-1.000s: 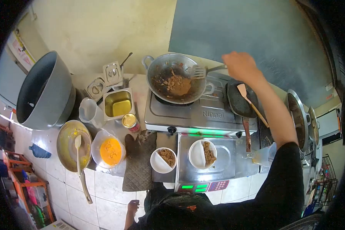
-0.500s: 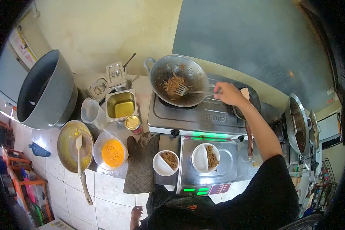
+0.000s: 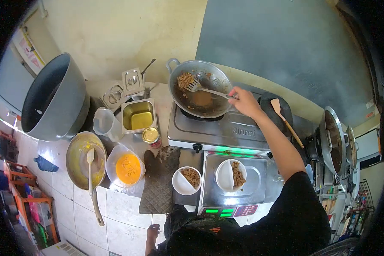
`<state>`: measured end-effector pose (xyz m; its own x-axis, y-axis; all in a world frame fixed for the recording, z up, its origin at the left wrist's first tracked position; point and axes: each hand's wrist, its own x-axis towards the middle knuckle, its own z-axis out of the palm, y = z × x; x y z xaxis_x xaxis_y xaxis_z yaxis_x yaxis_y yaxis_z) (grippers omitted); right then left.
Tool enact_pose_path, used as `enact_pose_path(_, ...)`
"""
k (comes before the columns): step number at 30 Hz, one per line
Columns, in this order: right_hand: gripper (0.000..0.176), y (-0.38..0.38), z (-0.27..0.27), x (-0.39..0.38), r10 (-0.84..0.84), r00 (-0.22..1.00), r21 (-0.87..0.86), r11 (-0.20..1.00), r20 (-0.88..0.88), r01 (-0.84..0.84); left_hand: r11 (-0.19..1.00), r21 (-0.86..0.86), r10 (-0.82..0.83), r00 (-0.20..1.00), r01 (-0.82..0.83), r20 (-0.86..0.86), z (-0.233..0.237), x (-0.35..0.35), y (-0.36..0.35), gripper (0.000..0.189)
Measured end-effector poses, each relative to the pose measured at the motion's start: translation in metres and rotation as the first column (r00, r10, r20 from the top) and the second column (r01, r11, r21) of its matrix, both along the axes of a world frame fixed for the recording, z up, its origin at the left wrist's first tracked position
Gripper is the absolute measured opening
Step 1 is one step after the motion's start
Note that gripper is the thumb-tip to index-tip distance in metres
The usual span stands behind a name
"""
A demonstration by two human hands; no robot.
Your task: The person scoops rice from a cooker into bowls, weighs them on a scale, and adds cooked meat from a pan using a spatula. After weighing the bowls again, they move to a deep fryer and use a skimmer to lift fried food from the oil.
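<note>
My right hand [image 3: 246,101] is closed around the handle of a metal slotted turner [image 3: 195,85]. Its slotted head touches the shredded brown meat [image 3: 185,80], pushed up against the left wall of the wok [image 3: 215,81]. Brown liquid lies in the wok's bottom. Below, my left hand [image 3: 152,232] hangs beside my body with its fingers curled in, and nothing shows in it. Two white divided bowls hold brown meat on one side: one bowl [image 3: 184,187] is on the counter, the other [image 3: 224,179] on a digital scale [image 3: 255,187].
The wok sits on a gas stove [image 3: 200,131]. A wooden spatula [image 3: 281,112] rests across a dark pan to its right. Leftward are a metal tin of yellow oil [image 3: 151,106], a can [image 3: 151,137], an oven mitt [image 3: 158,192], an orange-filled container [image 3: 111,164] and a frying pan [image 3: 74,170].
My right hand has moved slightly left and up with the turner. The meat has shifted from the wok's middle to its upper left, exposing liquid. My left hand stays low.
</note>
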<state>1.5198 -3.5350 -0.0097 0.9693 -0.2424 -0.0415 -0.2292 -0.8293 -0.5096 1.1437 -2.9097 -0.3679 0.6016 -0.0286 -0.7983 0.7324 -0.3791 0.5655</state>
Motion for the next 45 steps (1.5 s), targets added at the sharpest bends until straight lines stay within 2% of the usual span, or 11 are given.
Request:
enact_pose_path(6,0.03,0.003,0.003,0.0,-0.003,1.0,-0.026,1.0,0.025,0.004,0.994,0.024,-0.106,0.994,0.106,-0.005,-0.041,-0.024,0.012,0.018)
enact_pose_path(8,0.03,0.001,0.003,0.001,0.004,1.0,0.0,1.0,0.025,-0.004,0.999,0.008,-0.052,0.992,0.053,-0.111,-0.036,-0.022,0.013,0.018)
enact_pose_path(11,0.03,-0.002,-0.004,0.0,0.003,0.999,0.101,0.995,0.032,-0.007,0.98,-0.093,0.172,0.982,-0.179,-0.07,-0.029,-0.022,0.01,0.02)
enact_pose_path(14,0.029,0.001,-0.008,0.003,0.003,0.999,0.068,0.998,0.047,-0.007,0.987,0.06,0.156,0.984,-0.151,-0.089,-0.013,-0.015,0.005,0.022)
enact_pose_path(20,0.03,-0.006,-0.018,0.004,-0.02,0.997,0.106,0.994,0.068,0.013,0.971,0.089,0.235,0.956,-0.222,-0.178,-0.022,-0.016,0.007,0.022)
enact_pose_path(21,0.031,-0.009,-0.021,0.002,-0.032,0.998,0.111,0.994,0.063,0.024,0.937,-0.102,0.323,0.939,-0.335,-0.122,-0.02,-0.02,0.011,0.022)
enact_pose_path(22,0.031,-0.015,-0.024,0.001,-0.031,0.996,0.143,0.989,0.083,0.019,0.979,0.103,0.188,0.972,-0.174,-0.141,-0.023,-0.021,0.011,0.022)
enact_pose_path(25,0.032,-0.026,-0.025,-0.014,-0.039,0.993,0.222,0.975,0.115,0.013,0.974,-0.099,0.198,0.979,-0.201,-0.039,-0.086,-0.052,0.044,0.024)
enact_pose_path(27,0.033,-0.033,-0.017,-0.024,-0.001,0.99,0.187,0.982,0.142,-0.025,0.937,-0.182,0.27,0.949,-0.298,-0.165,-0.103,-0.063,0.058,0.022)
enact_pose_path(30,0.034,-0.051,-0.02,-0.04,0.068,0.976,0.104,0.99,0.207,-0.091,0.974,0.119,0.213,0.951,-0.19,-0.223,-0.013,-0.037,0.01,0.025)
enact_pose_path(45,0.03,-0.082,0.023,-0.156,0.112,0.971,0.199,0.968,0.213,-0.155,0.983,0.037,0.185,0.967,-0.182,-0.177,-0.022,-0.075,-0.002,0.022)
